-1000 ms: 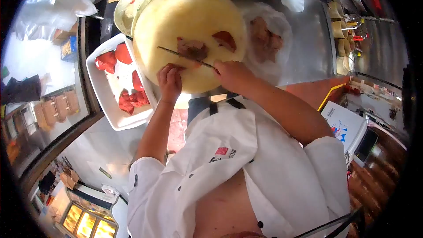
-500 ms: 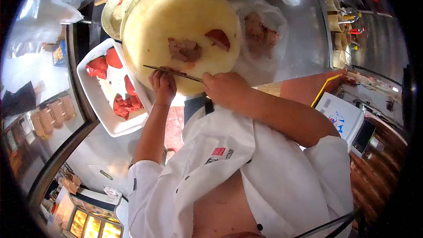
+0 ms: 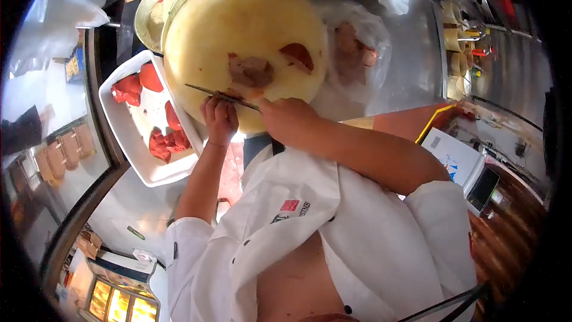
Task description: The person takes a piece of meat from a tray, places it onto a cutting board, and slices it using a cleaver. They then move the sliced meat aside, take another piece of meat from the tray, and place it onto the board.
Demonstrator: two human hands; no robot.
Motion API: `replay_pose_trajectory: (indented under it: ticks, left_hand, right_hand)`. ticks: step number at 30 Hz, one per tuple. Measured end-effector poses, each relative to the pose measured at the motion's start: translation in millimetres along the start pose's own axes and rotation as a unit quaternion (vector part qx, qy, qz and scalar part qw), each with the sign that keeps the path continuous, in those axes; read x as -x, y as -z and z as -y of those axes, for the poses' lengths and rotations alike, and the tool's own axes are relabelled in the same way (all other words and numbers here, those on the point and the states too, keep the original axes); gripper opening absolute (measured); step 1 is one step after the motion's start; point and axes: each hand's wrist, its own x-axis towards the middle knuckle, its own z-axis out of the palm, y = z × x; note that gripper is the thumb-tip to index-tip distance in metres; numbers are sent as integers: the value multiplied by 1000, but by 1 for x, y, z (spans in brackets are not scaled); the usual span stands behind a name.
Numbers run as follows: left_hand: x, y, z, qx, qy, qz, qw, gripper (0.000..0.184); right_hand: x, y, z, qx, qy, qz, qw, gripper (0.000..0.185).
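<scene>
The fingers of the right hand [image 3: 289,120] are closed around the handle end of a knife [image 3: 198,88], whose blade is held slantwise over the near part of a round board [image 3: 238,18]. The fingers of the left hand [image 3: 220,120] are curled and bunched at the near side of the blade; whether a scrap is pinched in them cannot be told. Small dark bits [image 3: 237,91] are seen along the blade's far side.

Compared with one second ago, the knife has been drawn nearer to the body, off the edge of the cut meat [image 3: 253,71], and the gap between blade and left fingers has been closed. Since half a second ago, the knife has been shifted slightly leftward.

Beyond the blade, the cut meat and a dark red piece [image 3: 297,58] are left on the board. To the left, red pieces [image 3: 127,89] are held in a white tray [image 3: 141,120].
</scene>
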Motion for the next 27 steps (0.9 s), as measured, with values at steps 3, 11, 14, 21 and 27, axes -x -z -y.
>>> replay_pose_trajectory:
  ticks: [3, 11, 14, 21, 27]
  left_hand:
    - [5, -2, 4, -1, -7, 3, 1000, 21]
    - [-3, 2, -3, 2, -5, 1, 1000, 25]
    - [-9, 5, -6, 9, -32, -3, 999, 25]
    - [-35, 43, -26, -94, -58, 100, 989, 20]
    - [-56, 45, -17, 107, 193, 202, 954, 24]
  right_hand:
    - [-9, -11, 0, -17, 13, -37, 999, 23]
    - [-30, -64, -31, -28, 4, -77, 997, 31]
    - [-34, -59, -32, -27, -18, -73, 997, 31]
    - [-6, -39, -74, -69, 14, -94, 993, 41]
    - [20, -15, -108, -44, -67, -104, 991, 34]
